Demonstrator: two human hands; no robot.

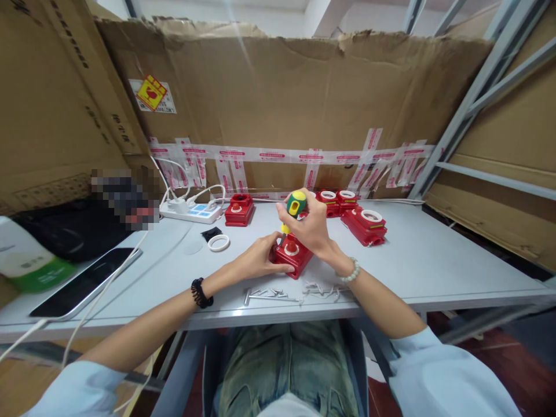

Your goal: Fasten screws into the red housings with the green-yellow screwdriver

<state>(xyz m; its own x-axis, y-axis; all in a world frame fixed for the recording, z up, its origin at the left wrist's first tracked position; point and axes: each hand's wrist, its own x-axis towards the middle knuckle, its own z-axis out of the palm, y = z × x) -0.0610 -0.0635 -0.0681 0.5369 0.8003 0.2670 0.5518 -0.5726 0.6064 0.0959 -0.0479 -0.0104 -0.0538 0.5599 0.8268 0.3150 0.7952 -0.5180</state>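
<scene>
Green-and-yellow handle: the screwdriver (294, 209) stands upright in the right hand (310, 227), whose fingers are wrapped and pressed around the grip; its tip goes down to the top of the red box, though the exact contact point is too small to tell.
Left fingers: the left hand (256, 259) lies low on the table, fingers curled and pressed against the left side of the red box (292, 255), steadying it.
Red box: it sits near the front edge of the grey table (434, 260), between the two hands, with a red button and white ring on top.
Screws: a loose scatter of screws (286, 292) lies just in front of the box, still unused.
Progress: judging by those screws, the fastening looks only partly done; how many are already driven in cannot be told.
Other boxes: more red units (351, 211) stand behind and to the right, one (239, 209) to the left.
Loose parts: a white ring (218, 242) lies left of the hands.
Further out: a power strip (191, 211), a phone (84, 282), and cardboard walls (282, 98).
</scene>
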